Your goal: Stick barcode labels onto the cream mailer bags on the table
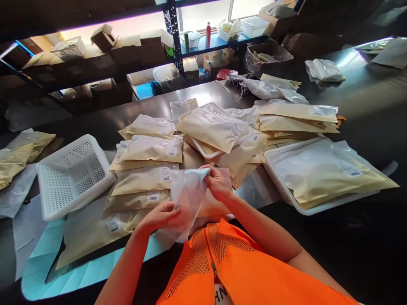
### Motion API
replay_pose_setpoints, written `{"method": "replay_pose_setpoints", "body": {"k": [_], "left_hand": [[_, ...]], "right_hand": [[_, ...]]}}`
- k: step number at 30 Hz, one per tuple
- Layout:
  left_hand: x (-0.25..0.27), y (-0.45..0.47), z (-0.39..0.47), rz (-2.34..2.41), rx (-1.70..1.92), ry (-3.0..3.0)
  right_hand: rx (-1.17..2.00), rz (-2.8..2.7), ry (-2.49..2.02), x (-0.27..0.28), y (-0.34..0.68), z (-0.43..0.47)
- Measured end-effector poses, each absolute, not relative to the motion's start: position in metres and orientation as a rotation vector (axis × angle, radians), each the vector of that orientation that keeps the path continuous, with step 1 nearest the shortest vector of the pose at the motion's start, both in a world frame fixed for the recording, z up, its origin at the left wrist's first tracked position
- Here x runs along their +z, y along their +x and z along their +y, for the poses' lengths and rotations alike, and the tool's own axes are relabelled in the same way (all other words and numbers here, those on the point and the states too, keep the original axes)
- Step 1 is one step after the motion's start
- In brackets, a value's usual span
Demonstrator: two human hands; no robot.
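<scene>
A clear, limp plastic bag point(187, 203) hangs in front of my orange vest, with a pale blue strip along its top edge. My right hand point(218, 183) pinches that top edge at its right corner. Lower down on the left side, my left hand point(163, 215) has its fingers curled at the plastic, thumb against it. Just beyond my left hand lies a stack of cream packets point(143, 180) in clear sleeves with barcode labels. Past my right hand, more packets rest on and around a white basket point(205, 152).
At the left stands a white perforated basket point(76, 178). Another white basket point(286, 190) on the right carries large packets. Pale blue sheeting point(79, 277) lies along the table's front edge. Blue shelving point(173, 38) with boxes, bins and a red bottle point(208, 34) stands behind.
</scene>
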State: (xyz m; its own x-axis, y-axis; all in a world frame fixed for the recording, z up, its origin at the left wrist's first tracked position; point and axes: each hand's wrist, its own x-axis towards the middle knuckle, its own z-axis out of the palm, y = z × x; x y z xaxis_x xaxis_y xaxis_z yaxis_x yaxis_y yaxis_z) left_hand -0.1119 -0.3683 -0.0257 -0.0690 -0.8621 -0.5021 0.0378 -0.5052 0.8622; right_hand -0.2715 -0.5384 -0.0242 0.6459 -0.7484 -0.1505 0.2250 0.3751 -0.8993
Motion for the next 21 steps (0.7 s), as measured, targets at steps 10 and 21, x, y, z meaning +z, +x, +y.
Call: {"method": "replay_pose_setpoints", "body": {"k": [10,21], "left_hand": [[0.025,-0.110,-0.344,-0.764,-0.673,1.859],[0.050,-0.151,-0.350,-0.695,-0.870,1.668]], "right_hand": [[0.060,-0.863,-1.441,0.079,-0.309,-0.538],[-0.123,-0.097,-1.852,0.036,-0.259,-0.527]]}}
